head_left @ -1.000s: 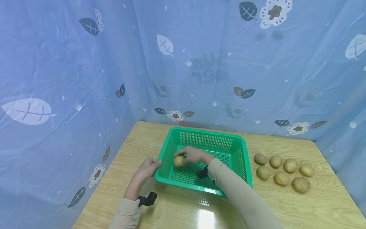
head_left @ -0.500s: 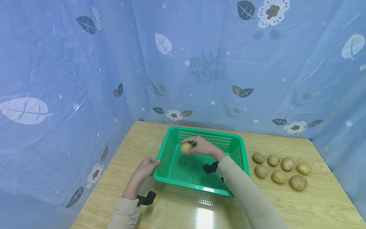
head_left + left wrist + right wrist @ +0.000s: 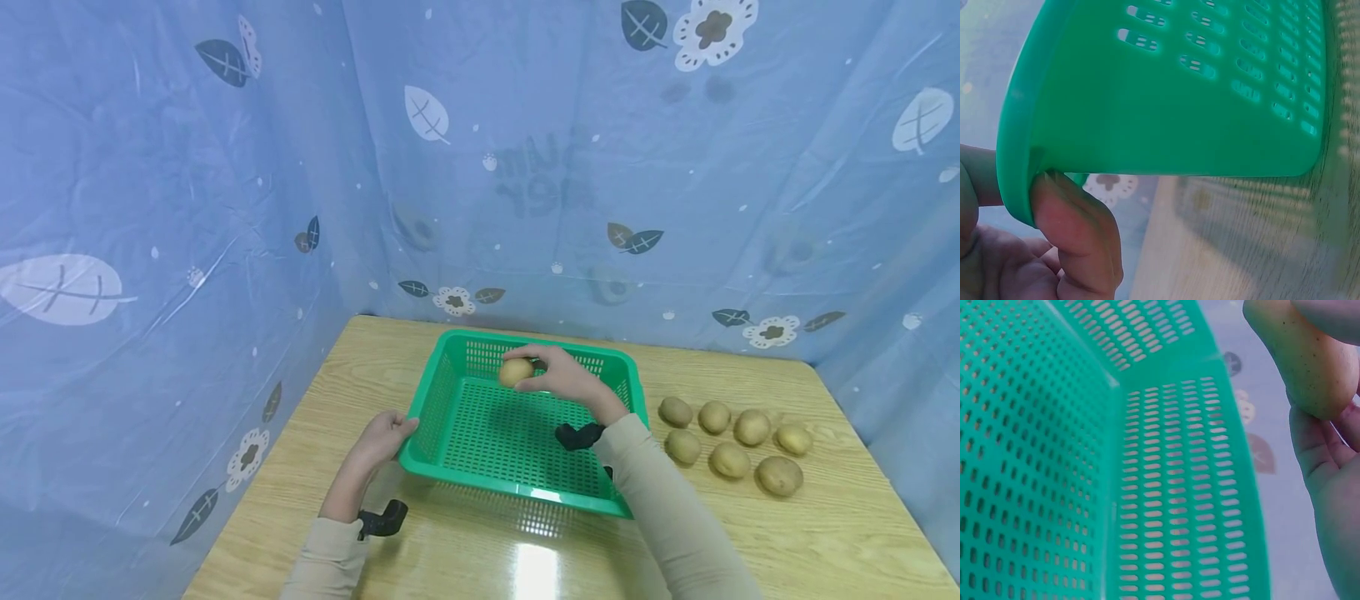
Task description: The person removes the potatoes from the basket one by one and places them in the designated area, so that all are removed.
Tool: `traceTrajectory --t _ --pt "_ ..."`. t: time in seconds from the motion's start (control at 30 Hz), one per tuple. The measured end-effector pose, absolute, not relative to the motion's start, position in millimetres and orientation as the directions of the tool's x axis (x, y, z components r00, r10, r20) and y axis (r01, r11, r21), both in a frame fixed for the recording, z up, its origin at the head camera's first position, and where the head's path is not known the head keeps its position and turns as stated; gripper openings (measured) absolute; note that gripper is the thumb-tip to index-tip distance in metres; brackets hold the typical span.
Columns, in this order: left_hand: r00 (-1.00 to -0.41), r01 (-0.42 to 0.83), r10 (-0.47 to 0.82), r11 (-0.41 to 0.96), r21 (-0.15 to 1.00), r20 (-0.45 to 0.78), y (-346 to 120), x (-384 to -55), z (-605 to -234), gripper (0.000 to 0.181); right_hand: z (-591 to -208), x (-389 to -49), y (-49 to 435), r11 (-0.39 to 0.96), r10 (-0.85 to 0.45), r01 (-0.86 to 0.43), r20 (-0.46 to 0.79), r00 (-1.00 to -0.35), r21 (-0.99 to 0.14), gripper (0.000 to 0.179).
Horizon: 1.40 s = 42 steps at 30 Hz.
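A green perforated plastic basket (image 3: 517, 496) stands on the wooden table, nothing lying on its bottom. My left hand (image 3: 381, 437) grips its left rim; in the left wrist view bent fingers (image 3: 1079, 231) hook under the green rim (image 3: 1016, 137). Over the basket's back part my right hand (image 3: 562, 375) holds a yellowish potato (image 3: 516, 372) between thumb and fingers. The right wrist view shows that potato (image 3: 1310, 356) raised beside the basket wall (image 3: 1179, 487), thumb on one side and fingers on the other.
Several potatoes (image 3: 730, 460) lie in two rows on the table (image 3: 840, 533) to the right of the basket. A blue patterned curtain (image 3: 525, 167) encloses the table at the back and sides. Each wrist wears a black mount (image 3: 384, 518).
My right hand has lifted the potato from the basket's left part and carried it up, back and to the right. The left hand keeps its grip on the rim.
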<state>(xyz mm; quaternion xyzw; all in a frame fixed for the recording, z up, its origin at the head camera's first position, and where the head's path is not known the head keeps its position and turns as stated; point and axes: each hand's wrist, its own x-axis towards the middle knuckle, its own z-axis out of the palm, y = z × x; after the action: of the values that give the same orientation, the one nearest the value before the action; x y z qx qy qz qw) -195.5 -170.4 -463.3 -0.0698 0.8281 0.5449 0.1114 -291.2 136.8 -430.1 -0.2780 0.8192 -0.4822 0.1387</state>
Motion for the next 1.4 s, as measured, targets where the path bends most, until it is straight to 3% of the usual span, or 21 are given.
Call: traceTrajectory --t 0.53,0.77,0.97,1.13,1.4 --pt "-0.964 -0.240 0.008 0.403 0.883 -0.265 -173 -197 -464 0.029 -408 -264 202 0.272 -0.498 -0.375 0.204 -0.843 -0.886 0.054" --pt "-0.964 -0.241 0.009 0.402 0.883 -0.267 -174 -198 -465 0.029 -407 -244 240 0.237 -0.378 -0.352 0.248 -0.892 -0.905 0.051" --pt "-0.964 -0.240 0.007 0.398 0.885 -0.265 -173 -199 -464 0.029 -406 -221 277 0.257 -0.220 -0.367 0.315 -0.923 -0.894 0.049" --pt "-0.963 -0.245 0.007 0.402 0.882 -0.270 -172 -198 -464 0.029 -412 -194 313 0.358 -0.007 -0.234 0.248 -0.969 -0.904 0.051" --pt "-0.959 -0.257 0.004 0.407 0.877 -0.282 -173 -197 -464 0.032 -442 -163 372 0.081 0.269 -0.121 0.138 -0.953 -0.989 0.057"
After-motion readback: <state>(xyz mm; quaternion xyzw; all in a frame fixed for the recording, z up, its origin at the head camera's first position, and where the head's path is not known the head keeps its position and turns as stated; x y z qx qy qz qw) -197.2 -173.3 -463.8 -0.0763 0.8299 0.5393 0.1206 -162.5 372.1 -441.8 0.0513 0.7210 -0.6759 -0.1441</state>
